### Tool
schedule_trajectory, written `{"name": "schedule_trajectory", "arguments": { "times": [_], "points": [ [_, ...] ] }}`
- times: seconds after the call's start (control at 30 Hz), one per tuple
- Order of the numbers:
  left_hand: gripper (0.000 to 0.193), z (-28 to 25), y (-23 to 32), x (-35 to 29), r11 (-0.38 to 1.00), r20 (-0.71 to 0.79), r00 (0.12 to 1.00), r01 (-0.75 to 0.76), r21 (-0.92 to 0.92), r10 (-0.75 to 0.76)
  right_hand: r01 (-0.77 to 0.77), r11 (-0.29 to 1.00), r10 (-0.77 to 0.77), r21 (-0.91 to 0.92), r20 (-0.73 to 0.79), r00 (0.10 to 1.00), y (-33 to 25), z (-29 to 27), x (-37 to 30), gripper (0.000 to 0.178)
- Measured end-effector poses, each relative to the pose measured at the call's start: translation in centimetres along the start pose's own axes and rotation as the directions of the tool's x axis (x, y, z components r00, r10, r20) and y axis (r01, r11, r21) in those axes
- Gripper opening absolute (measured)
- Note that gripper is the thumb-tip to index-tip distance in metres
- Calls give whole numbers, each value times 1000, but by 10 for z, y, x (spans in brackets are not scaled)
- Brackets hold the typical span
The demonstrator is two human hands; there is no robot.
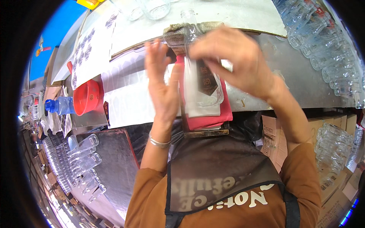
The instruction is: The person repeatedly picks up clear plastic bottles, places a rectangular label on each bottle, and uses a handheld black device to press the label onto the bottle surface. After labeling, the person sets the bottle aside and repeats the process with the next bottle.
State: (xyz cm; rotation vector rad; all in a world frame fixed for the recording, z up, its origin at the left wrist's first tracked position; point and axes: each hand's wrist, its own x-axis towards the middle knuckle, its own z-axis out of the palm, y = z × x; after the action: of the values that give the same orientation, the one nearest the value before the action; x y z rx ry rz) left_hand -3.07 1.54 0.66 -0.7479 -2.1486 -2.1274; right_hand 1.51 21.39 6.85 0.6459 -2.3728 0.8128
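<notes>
A clear glass bottle [210,100] lies on its back in front of me, neck pointing away. A dark, pointed label [206,80] with copper-coloured marks shows on it. Its neck end rests on a rolled grey cloth [174,35]. Below the body are white sheets and a folded pink cloth [227,110] on a wooden support [207,133]. My left hand [162,85] is raised beside the bottle's left, fingers spread, holding nothing visible. Blurred by motion, my right hand [237,60] is over the bottle's upper part with bent fingers; whether it touches the glass is unclear.
White printed sheets [91,49] lie on the left of the metal table, near a red plastic bowl [86,97] and a blue-capped bottle [59,105]. Glasses [156,8] stand at the far edge. Many clear bottles [323,57] are stacked at right; cardboard boxes [273,136] sit below.
</notes>
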Motion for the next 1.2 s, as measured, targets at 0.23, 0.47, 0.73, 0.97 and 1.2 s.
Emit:
{"name": "schedule_trajectory", "arguments": {
  "times": [0.23,0.47,0.73,0.97,1.2],
  "points": [
    [56,-18,6,-8,999,-124,991,47,28,-43,49,999,-49,-9,-51,997,-25,4,-2,30],
    [76,-33,-1,-27,994,-1,994,105,-31,-106,-120,965,64,232,237,969,-51,4,-38,28],
    [121,-12,6,-44,933,388,919,-199,300,71,-234,959,250,158,-93,964,19,-2,-8,25],
    [125,-13,-1,-53,927,367,930,-150,344,15,-179,917,166,357,67,984,-33,-11,-57,35],
    [117,-13,-5,-49,956,388,919,-173,238,70,-118,941,111,316,41,993,-44,-1,-90,38]
  ]
}}
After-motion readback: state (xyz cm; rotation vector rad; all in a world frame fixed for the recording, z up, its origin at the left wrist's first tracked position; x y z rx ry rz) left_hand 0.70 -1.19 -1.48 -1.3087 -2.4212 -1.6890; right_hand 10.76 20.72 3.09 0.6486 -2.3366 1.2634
